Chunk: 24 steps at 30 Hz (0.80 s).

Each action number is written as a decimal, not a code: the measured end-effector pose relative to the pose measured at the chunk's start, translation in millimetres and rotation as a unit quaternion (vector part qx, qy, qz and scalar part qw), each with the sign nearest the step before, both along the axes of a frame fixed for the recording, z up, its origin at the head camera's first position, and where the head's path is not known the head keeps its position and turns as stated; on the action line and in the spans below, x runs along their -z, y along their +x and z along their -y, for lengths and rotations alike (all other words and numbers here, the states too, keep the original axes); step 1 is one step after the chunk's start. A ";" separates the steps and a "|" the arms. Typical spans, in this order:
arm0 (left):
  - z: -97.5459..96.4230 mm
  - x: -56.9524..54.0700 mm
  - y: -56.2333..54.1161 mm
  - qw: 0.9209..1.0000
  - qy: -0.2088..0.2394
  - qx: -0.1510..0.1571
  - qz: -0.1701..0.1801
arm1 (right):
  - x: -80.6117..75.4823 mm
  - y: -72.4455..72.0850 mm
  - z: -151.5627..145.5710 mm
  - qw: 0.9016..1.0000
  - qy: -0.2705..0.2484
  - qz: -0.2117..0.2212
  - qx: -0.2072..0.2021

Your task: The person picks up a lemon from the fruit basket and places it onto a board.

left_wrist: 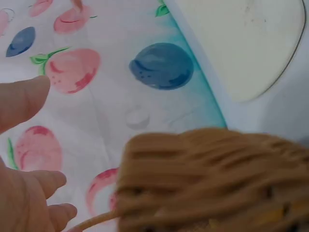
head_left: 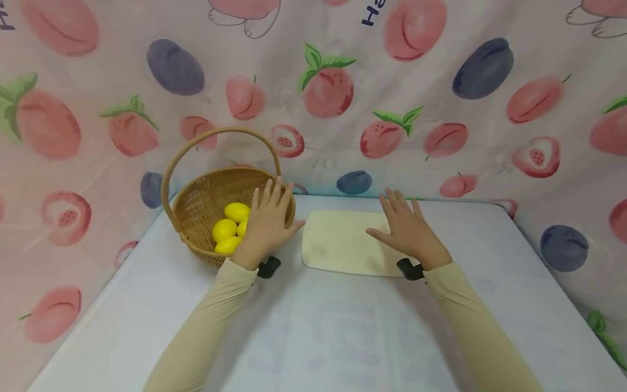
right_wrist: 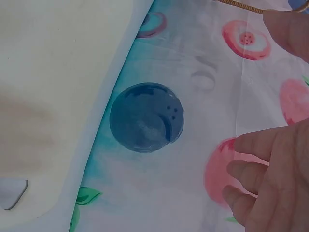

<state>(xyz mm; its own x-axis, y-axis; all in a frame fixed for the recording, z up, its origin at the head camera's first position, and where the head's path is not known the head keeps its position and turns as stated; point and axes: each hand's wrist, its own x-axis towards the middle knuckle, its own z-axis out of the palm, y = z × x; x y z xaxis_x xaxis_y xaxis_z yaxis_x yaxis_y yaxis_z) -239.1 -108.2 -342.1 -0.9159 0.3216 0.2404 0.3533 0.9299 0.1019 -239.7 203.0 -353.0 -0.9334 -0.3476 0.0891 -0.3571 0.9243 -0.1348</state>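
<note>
In the head view my left hand (head_left: 266, 226) is spread with straight fingers over the right side of a wicker basket (head_left: 201, 204). Several yellow lemons (head_left: 225, 231) lie in the basket, some partly hidden behind that hand. My right hand (head_left: 409, 231) hovers, fingers extended, above the right part of a cream cutting board (head_left: 338, 239). Neither hand holds anything. The left wrist view has the left thumb (left_wrist: 24, 102) and fingertips beside the blurred basket wall (left_wrist: 207, 174). In the right wrist view the right fingers (right_wrist: 251, 145) are apart, with the board (right_wrist: 58, 87) at left.
A white-covered table (head_left: 313, 326) carries the basket at left and the board at centre. The basket's tall arched handle (head_left: 222, 130) rises above its rim. Behind the table hangs a fruit-printed cloth (head_left: 274, 60), which also runs along both sides.
</note>
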 end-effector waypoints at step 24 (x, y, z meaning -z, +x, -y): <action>98.4 -8.5 31.0 0.948 0.150 0.007 -0.280 | -24.0 -18.1 23.8 0.999 0.027 -0.012 -0.024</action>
